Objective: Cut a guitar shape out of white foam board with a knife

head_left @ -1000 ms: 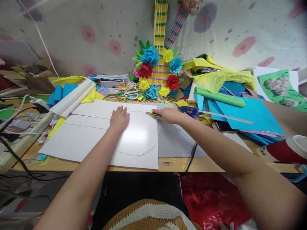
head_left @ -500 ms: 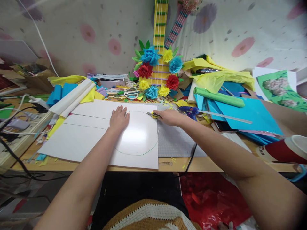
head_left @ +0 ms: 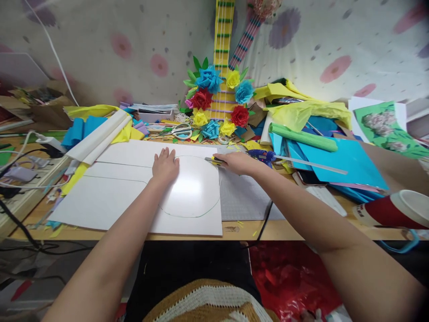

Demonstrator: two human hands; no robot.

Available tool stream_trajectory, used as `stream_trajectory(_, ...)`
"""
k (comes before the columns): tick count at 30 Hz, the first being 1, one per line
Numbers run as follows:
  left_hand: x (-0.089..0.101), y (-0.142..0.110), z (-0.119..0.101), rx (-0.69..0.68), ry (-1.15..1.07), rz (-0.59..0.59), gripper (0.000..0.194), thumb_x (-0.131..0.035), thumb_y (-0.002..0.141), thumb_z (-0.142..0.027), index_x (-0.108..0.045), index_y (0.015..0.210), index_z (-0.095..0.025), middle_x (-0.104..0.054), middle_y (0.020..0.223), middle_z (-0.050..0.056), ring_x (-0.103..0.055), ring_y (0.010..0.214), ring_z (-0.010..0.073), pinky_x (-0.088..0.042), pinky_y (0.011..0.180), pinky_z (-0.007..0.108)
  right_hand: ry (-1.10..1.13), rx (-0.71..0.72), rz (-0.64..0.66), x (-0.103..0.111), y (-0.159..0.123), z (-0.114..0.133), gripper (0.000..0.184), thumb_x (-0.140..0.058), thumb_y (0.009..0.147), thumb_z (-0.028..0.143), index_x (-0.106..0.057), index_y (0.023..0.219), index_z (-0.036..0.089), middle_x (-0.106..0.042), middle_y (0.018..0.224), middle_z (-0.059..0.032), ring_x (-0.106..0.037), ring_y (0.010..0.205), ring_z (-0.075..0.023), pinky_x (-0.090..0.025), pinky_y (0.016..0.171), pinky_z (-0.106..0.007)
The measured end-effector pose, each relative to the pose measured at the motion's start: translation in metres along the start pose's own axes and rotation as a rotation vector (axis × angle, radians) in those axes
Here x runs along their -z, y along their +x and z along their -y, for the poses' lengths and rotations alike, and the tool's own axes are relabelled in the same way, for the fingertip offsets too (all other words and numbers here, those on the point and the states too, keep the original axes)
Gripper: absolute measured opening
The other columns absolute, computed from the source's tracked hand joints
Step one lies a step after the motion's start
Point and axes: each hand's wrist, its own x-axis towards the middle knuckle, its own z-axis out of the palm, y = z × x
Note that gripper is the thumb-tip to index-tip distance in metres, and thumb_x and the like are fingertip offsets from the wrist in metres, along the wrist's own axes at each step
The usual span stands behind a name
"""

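Observation:
A large white board (head_left: 110, 197) lies on the wooden table, with a rounded outline drawn on it in thin green line. My left hand (head_left: 165, 166) lies flat on the board, fingers together and stretched out, inside the outline's upper left. My right hand (head_left: 236, 162) is closed around a yellow utility knife (head_left: 213, 159) whose tip rests at the board's far right edge, on the drawn line. A grey cutting mat (head_left: 243, 199) lies under the board's right side.
A paper guitar with paper flowers (head_left: 219, 100) leans on the back wall. Scissors (head_left: 179, 130), a blue glue gun (head_left: 264, 155), a green roll (head_left: 303, 137), blue sheets (head_left: 345, 163) and a phone crowd the right. A red cup (head_left: 392, 209) lies at the front right. Cables (head_left: 20, 165) are at the left.
Both hands stay where they were on the board and knife. The view has shifted slightly.

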Motion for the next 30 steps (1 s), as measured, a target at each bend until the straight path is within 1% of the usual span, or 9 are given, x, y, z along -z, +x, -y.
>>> stream_trajectory(2,0.003,0.001,-0.002,0.030,0.015,0.002,0.056,-0.027,0.089,-0.031,-0.030,0.141,-0.009,-0.028,0.148,0.015,-0.023,0.138,0.0255,-0.020,0.112,0.046,-0.008,0.009,0.001,0.001,0.006,-0.003,0.051,-0.031,0.091,0.038,-0.032,0.142,0.029,-0.063,0.113,-0.0114,-0.060,0.092,-0.0245,-0.037,0.067,-0.029)
stream_trajectory(4,0.007,0.002,-0.005,0.020,0.028,-0.007,0.057,-0.029,0.088,-0.027,-0.026,0.142,-0.008,-0.025,0.149,0.016,-0.021,0.138,0.0262,-0.020,0.112,0.045,-0.019,0.013,-0.001,0.004,0.013,-0.005,0.051,-0.032,0.091,0.038,-0.032,0.141,0.030,-0.063,0.115,-0.0111,-0.060,0.093,-0.0248,-0.037,0.067,-0.029)
stream_trajectory(7,0.008,0.006,-0.014,-0.101,0.017,0.002,0.056,-0.029,0.089,-0.026,-0.027,0.142,-0.010,-0.023,0.150,0.012,-0.019,0.139,0.0240,-0.018,0.113,0.043,-0.027,0.013,-0.025,0.010,0.022,-0.008,0.050,-0.032,0.090,0.037,-0.035,0.140,0.030,-0.061,0.120,-0.0104,-0.060,0.095,-0.0248,-0.037,0.067,-0.029)
stream_trajectory(9,0.006,0.009,-0.023,-0.180,0.000,0.030,0.055,-0.028,0.090,-0.032,-0.029,0.142,-0.012,-0.023,0.150,0.011,-0.018,0.139,0.0227,-0.016,0.113,0.042,-0.034,0.009,-0.038,0.014,0.027,-0.009,0.050,-0.033,0.090,0.037,-0.037,0.139,0.030,-0.060,0.121,-0.0104,-0.060,0.095,-0.0245,-0.038,0.068,-0.029)
stream_trajectory(11,0.001,0.011,-0.030,-0.220,-0.011,0.057,0.057,-0.026,0.091,-0.038,-0.029,0.142,-0.013,-0.023,0.150,0.010,-0.017,0.139,0.0228,-0.014,0.113,0.043,-0.036,0.005,-0.036,0.016,0.030,-0.009,0.049,-0.035,0.090,0.037,-0.039,0.138,0.029,-0.061,0.120,-0.0106,-0.060,0.096,-0.0241,-0.038,0.068,-0.028)
stream_trajectory(14,-0.008,0.014,-0.035,-0.227,-0.013,0.084,0.059,-0.023,0.091,-0.042,-0.029,0.142,-0.012,-0.023,0.150,0.011,-0.017,0.139,0.0231,-0.012,0.114,0.043,-0.027,0.005,-0.026,0.016,0.031,-0.008,0.049,-0.037,0.090,0.036,-0.039,0.138,0.029,-0.061,0.121,-0.0100,-0.060,0.099,-0.0242,-0.040,0.071,-0.029)
stream_trajectory(18,-0.015,0.015,-0.033,-0.227,-0.020,0.099,0.061,-0.021,0.091,-0.043,-0.028,0.142,-0.011,-0.022,0.151,0.012,-0.016,0.140,0.0232,-0.011,0.114,0.043,-0.004,-0.008,-0.013,0.012,0.031,-0.009,0.051,-0.034,0.090,0.036,-0.035,0.140,0.031,-0.058,0.125,-0.0088,-0.058,0.103,-0.0254,-0.041,0.074,-0.031)
stream_trajectory(24,-0.014,0.016,-0.032,-0.212,-0.020,0.096,0.060,-0.024,0.090,-0.044,-0.031,0.141,-0.013,-0.025,0.150,0.010,-0.018,0.139,0.0221,-0.014,0.114,0.042,0.009,-0.019,-0.010,0.005,0.032,-0.013,0.051,-0.033,0.090,0.038,-0.035,0.140,0.031,-0.059,0.124,-0.0089,-0.059,0.102,-0.0261,-0.041,0.073,-0.032)
stream_trajectory(30,-0.014,0.016,-0.033,-0.217,-0.020,0.094,0.060,-0.024,0.091,-0.044,-0.031,0.141,-0.012,-0.025,0.150,0.010,-0.019,0.139,0.0228,-0.014,0.114,0.042,0.003,-0.036,-0.003,0.006,0.028,-0.009,0.051,-0.032,0.090,0.039,-0.035,0.141,0.028,-0.061,0.120,-0.0106,-0.059,0.099,-0.0250,-0.040,0.070,-0.030)
